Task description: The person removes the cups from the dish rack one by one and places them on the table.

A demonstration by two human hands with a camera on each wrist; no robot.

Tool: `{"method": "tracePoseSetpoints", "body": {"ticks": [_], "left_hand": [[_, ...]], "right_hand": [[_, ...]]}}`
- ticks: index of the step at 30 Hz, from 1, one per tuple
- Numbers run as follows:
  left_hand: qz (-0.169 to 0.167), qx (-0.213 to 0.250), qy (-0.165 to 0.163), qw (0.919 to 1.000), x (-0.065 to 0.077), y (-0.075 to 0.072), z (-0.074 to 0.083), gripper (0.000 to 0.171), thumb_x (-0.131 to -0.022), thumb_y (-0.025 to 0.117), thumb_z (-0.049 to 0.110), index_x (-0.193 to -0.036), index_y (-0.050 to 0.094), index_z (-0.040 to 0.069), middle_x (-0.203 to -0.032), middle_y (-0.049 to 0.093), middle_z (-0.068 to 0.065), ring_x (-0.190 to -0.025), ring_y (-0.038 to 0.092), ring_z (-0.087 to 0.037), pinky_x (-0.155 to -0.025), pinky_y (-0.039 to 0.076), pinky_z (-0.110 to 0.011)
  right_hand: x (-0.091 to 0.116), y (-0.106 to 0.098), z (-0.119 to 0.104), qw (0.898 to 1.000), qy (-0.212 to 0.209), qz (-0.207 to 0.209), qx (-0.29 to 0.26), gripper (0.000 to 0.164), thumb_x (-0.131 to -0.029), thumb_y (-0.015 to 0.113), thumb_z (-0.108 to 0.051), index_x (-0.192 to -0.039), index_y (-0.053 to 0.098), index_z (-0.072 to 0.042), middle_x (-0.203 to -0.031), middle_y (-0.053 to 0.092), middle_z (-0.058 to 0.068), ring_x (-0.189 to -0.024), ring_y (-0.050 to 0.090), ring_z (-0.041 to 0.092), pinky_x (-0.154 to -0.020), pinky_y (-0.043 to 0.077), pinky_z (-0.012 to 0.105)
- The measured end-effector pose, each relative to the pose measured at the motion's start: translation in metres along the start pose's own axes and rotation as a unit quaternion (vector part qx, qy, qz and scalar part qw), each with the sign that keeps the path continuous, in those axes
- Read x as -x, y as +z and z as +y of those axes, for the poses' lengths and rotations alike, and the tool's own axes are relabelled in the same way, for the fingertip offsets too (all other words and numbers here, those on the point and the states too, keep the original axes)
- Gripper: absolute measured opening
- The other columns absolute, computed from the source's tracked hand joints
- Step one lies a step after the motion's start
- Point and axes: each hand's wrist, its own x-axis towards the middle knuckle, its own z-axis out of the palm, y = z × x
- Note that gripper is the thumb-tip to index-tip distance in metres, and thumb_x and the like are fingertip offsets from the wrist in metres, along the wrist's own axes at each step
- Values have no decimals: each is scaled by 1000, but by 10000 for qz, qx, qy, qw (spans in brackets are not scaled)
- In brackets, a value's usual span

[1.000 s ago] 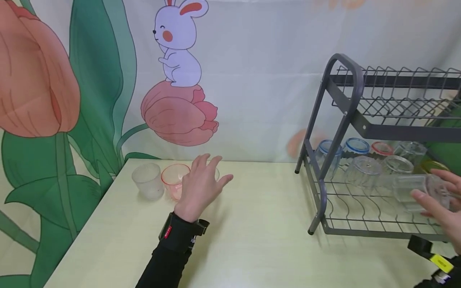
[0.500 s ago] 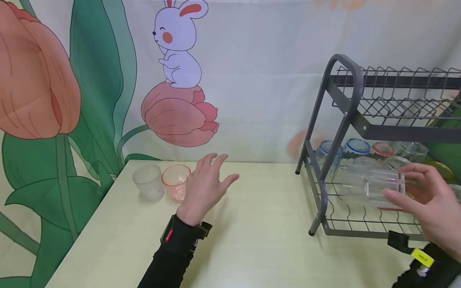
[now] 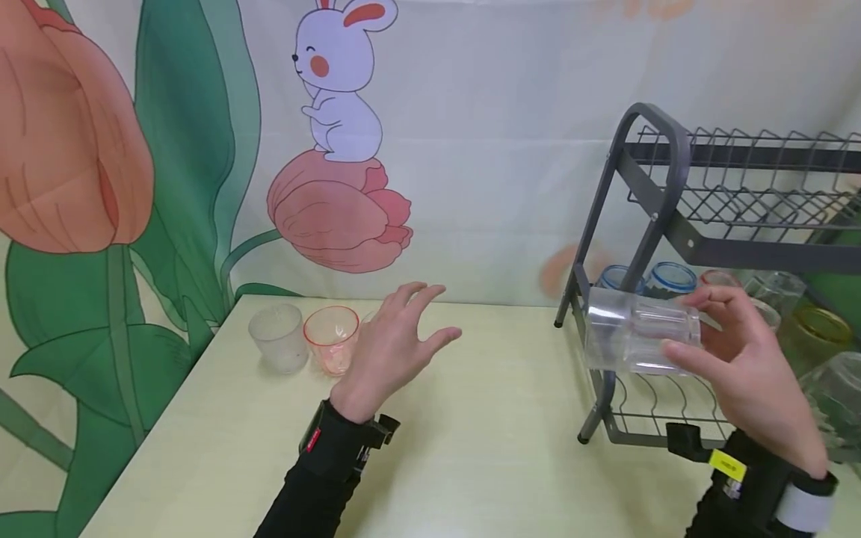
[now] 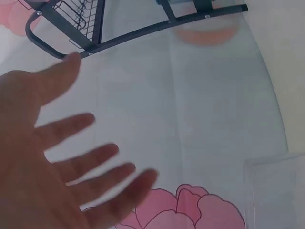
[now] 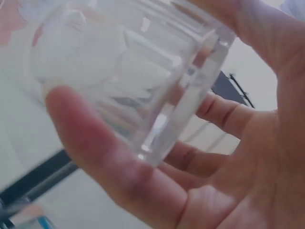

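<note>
My right hand (image 3: 750, 373) grips a clear glass (image 3: 642, 332) near its thick base, thumb on one side and fingers on the other. The glass lies sideways in the air in front of the rack, its mouth toward the left. In the right wrist view the thumb (image 5: 95, 133) presses along the glass wall. My left hand (image 3: 390, 351) hovers over the table with fingers spread, holding nothing. Beside it stand a pink-rimmed cup (image 3: 331, 344) and a frosted cup (image 3: 279, 340). Another clear cup (image 3: 368, 317) is mostly hidden behind the left hand.
A grey two-tier dish rack (image 3: 669, 172) stands at the right. Its lower tier holds several upturned glasses, including a blue-rimmed glass (image 3: 673, 280), a yellowish glass (image 3: 817, 336) and a clear glass (image 3: 841, 392). A printed cloth (image 3: 484, 149) hangs behind the table (image 3: 484, 448).
My right hand has carried the clear glass leftward and up, out of the rack's lower tier to in front of its left frame. The left hand has drifted slightly right, still spread.
</note>
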Motion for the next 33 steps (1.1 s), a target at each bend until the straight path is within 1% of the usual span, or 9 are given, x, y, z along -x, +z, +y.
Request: {"method": "tracePoseSetpoints", "body": {"ticks": [3, 5, 9, 12, 15, 21, 26, 29, 33], "left_hand": [[-183, 605, 393, 9972, -3, 1, 3, 63, -87, 73, 43, -141, 51, 18, -141, 47, -7, -113, 58, -23, -74, 54, -36], [-317, 1055, 632, 9919, -4, 2, 5, 65, -87, 73, 41, -143, 49, 20, -144, 42, -4, -111, 59, -20, -78, 54, -34], [-537, 1899, 982, 9754, -4, 7, 7, 70, -85, 77, 36, -146, 45, 21, -148, 37, 0, -119, 53, -12, -87, 51, -31], [-660, 2385, 1118, 9624, -2, 11, 5, 75, -83, 80, 31, -147, 43, 19, -150, 34, 2, -126, 45, -10, -88, 51, -31], [-718, 2781, 1187, 9505, -2, 14, 2, 81, -80, 83, 26, -149, 40, 19, -151, 32, 2, -127, 43, -11, -87, 52, -33], [-767, 3330, 1289, 9309, -3, 15, 3, 91, -75, 87, 19, -150, 35, 27, -151, 32, 7, -129, 43, -13, -87, 54, -37], [-856, 3474, 1243, 9255, -3, 12, 6, 98, -73, 88, 14, -152, 31, 27, -151, 32, 5, -131, 42, -13, -86, 54, -35], [-843, 3662, 1297, 9176, -2, 10, 10, 101, -72, 88, 11, -153, 30, 24, -152, 31, 3, -134, 40, -16, -86, 54, -35], [-828, 3903, 1394, 9063, -2, 6, 14, 102, -72, 88, 8, -154, 29, 25, -152, 31, 4, -134, 36, -18, -87, 54, -36]], "right_hand": [[-5, 8, -2, 9990, -121, -223, -377, 49, -88, 54, 21, -127, 42, -6, -132, 40, 17, -104, 51, 25, -77, 55, 28], [-8, 13, -2, 9977, -168, -367, -539, 49, -87, 52, 23, -126, 42, -6, -131, 40, 17, -103, 51, 25, -78, 55, 30], [-17, 27, 1, 9962, -141, -587, -631, 48, -88, 52, 21, -125, 41, -7, -133, 39, 18, -103, 53, 26, -79, 56, 33], [-25, 43, 6, 9952, -48, -721, -657, 47, -88, 54, 18, -125, 40, -8, -133, 37, 18, -103, 53, 26, -80, 56, 35], [-34, 59, 11, 9946, 59, -818, -628, 46, -89, 57, 14, -124, 39, -9, -133, 37, 18, -105, 53, 27, -82, 55, 36], [-43, 82, 18, 9922, 188, -998, -729, 44, -89, 61, 8, -123, 40, -12, -131, 40, 18, -109, 53, 29, -84, 54, 38], [-47, 90, 19, 9910, 117, -1083, -773, 44, -89, 59, 8, -123, 40, -14, -132, 38, 18, -108, 53, 30, -84, 55, 38], [-48, 92, 19, 9889, 159, -1163, -907, 44, -91, 57, 7, -125, 39, -13, -131, 38, 19, -107, 53, 30, -85, 54, 38], [-51, 94, 18, 9855, 162, -1307, -1067, 42, -93, 54, 5, -127, 37, -14, -130, 39, 21, -106, 55, 30, -86, 54, 39]]}}
